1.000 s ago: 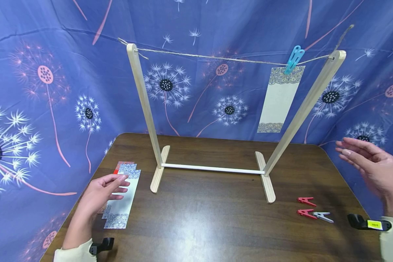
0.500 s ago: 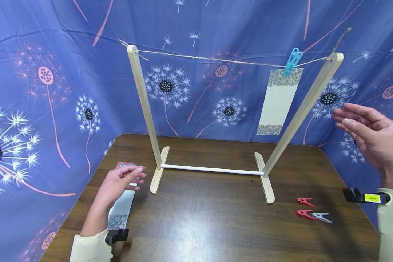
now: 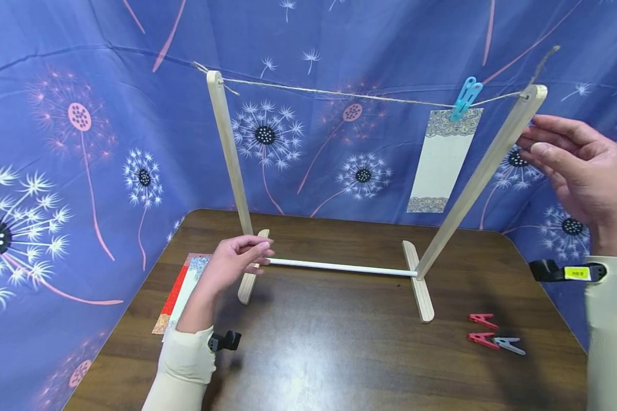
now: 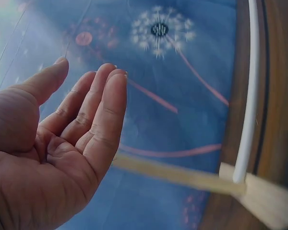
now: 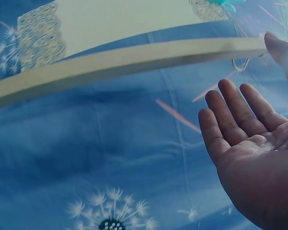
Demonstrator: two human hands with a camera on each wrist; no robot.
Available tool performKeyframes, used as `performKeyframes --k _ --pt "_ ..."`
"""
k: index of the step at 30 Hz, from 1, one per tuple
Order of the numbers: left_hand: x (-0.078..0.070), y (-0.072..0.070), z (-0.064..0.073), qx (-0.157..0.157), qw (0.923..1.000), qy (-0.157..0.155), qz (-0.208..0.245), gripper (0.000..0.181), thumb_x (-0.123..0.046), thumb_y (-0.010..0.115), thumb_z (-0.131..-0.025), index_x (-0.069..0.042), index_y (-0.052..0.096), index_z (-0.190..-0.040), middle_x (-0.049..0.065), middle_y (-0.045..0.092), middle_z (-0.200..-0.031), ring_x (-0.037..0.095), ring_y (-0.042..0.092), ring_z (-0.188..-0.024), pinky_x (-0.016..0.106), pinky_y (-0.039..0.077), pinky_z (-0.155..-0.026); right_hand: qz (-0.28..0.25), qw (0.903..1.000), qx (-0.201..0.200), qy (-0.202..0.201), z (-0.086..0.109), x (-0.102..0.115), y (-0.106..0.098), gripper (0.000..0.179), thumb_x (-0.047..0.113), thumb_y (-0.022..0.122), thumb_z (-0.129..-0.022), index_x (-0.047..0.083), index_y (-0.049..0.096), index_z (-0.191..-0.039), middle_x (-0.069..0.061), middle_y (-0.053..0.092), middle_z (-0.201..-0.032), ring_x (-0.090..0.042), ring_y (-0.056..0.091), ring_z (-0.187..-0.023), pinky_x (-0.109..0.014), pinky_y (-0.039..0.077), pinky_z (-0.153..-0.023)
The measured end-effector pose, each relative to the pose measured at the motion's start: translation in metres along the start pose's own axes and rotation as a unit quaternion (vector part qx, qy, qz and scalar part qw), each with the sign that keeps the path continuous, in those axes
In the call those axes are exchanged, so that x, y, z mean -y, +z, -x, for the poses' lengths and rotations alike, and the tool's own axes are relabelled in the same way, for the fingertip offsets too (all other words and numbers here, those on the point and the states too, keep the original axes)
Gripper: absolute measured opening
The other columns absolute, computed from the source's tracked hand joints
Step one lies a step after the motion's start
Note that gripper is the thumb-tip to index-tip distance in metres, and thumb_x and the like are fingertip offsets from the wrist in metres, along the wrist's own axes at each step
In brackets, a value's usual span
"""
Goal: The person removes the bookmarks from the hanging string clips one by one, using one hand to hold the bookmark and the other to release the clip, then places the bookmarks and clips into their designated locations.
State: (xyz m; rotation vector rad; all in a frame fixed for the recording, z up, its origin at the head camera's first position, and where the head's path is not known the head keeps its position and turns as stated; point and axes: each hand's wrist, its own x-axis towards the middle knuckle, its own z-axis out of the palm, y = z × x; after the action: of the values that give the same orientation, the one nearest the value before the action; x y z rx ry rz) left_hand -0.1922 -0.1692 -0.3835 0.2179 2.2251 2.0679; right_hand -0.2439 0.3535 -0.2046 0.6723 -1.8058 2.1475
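My left hand [image 3: 236,260] is held in the air, overlapping the foot of the left post [image 3: 228,154] in the head view. Its fingers are relaxed and the palm holds nothing, as the left wrist view shows. My right hand [image 3: 586,165] is raised just right of the upper right post [image 3: 483,177], fingers loosely extended around nothing. From the twine [image 3: 329,91] between the posts hangs a white paper strip [image 3: 439,162] with lace-patterned ends, clipped by a blue clothespin [image 3: 465,98]. My left forearm partly covers a stack of patterned paper strips [image 3: 177,291].
Two red clothespins [image 3: 483,321] and a grey clothespin [image 3: 509,345] lie at the right of the brown table [image 3: 339,342]. A white rod [image 3: 339,266] joins the wooden feet [image 3: 419,285] of the stand. A blue dandelion-print cloth [image 3: 329,45] hangs behind.
My left hand has moved right and slightly up, away from the paper stack to the stand's left foot. My right hand has risen to beside the upper right post.
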Motion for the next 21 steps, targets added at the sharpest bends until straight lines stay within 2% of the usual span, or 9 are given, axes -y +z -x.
performKeyframes --k 4,10,14,16,21 --pt "-0.009 0.018 -0.017 0.014 0.9998 0.016 -0.003 0.034 -0.031 0.068 -0.090 -0.007 0.067 -0.114 0.013 0.070 -0.099 0.027 0.069 -0.090 0.043 0.059 -0.075 -0.020 0.9998 -0.001 -0.006 -0.010 0.005 0.010 0.047 -0.017 0.051 -0.090 -0.008 0.045 -0.136 -0.018 0.057 -0.127 -0.023 0.058 -0.113 -0.021 0.048 -0.093" --pt "-0.023 0.054 -0.048 0.032 0.9972 0.067 0.008 0.029 -0.025 0.068 -0.091 -0.007 0.067 -0.113 0.012 0.070 -0.099 0.025 0.069 -0.089 0.048 0.057 -0.077 -0.035 0.9993 -0.013 0.006 -0.024 0.015 0.022 0.046 -0.014 0.055 -0.090 -0.007 0.048 -0.134 -0.017 0.059 -0.125 -0.024 0.057 -0.113 -0.021 0.048 -0.093" --pt "-0.033 0.075 -0.066 0.040 0.9949 0.090 0.020 0.029 -0.022 0.069 -0.091 -0.005 0.067 -0.114 0.011 0.071 -0.100 0.023 0.069 -0.088 0.048 0.057 -0.077 -0.034 0.9992 -0.012 0.019 -0.033 0.020 0.029 0.045 -0.011 0.056 -0.091 -0.005 0.048 -0.135 -0.017 0.056 -0.129 -0.024 0.054 -0.120 -0.021 0.041 -0.102" --pt "-0.042 0.084 -0.070 0.044 0.9938 0.101 0.016 0.028 -0.020 0.069 -0.090 -0.004 0.067 -0.113 0.011 0.071 -0.099 0.022 0.069 -0.087 0.045 0.058 -0.075 -0.030 0.9994 -0.001 0.015 -0.036 0.022 0.031 0.045 -0.011 0.055 -0.091 -0.005 0.048 -0.135 -0.018 0.055 -0.130 -0.025 0.052 -0.122 -0.020 0.039 -0.103" --pt "-0.055 0.102 -0.079 0.057 0.9917 0.116 0.006 0.027 -0.024 0.071 -0.089 -0.008 0.069 -0.111 0.009 0.071 -0.097 0.022 0.069 -0.085 0.039 0.060 -0.071 -0.009 0.9999 0.013 0.004 -0.045 0.024 0.035 0.043 -0.011 0.053 -0.092 -0.005 0.048 -0.135 -0.018 0.056 -0.129 -0.026 0.050 -0.122 -0.019 0.043 -0.089"
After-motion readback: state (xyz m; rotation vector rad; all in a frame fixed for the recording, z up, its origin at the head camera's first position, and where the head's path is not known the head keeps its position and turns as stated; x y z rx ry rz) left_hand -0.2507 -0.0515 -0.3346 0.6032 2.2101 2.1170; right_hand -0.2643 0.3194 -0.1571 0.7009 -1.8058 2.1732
